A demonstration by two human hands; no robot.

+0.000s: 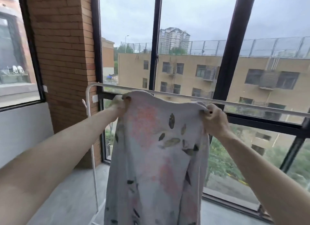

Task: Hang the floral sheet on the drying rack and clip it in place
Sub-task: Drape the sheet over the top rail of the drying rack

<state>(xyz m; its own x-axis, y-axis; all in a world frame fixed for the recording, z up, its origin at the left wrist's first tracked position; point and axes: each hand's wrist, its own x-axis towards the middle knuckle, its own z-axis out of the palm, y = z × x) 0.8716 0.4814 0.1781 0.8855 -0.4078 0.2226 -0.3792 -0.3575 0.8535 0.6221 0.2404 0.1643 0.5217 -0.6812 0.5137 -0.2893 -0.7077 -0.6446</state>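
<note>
Two bare forearms reach forward from the lower corners of the view, with open concrete floor [70, 196] below and to the left of them. Between them the floral sheet [156, 157] hangs in long folds down to the bottom edge. The left hand [120, 105] is curled round the sheet's upper left corner, its fingers partly hidden in the cloth. The right hand [213, 119] pinches the upper right corner, fingers bent tight over the hem. The sheet's top edge is held up at the level of the white top rail of the drying rack [234, 103], which runs from its rounded left corner towards the right edge; whether cloth touches rail cannot be told. Just behind stand the black-framed windows [233, 40] and a brick pillar [65, 57].
</note>
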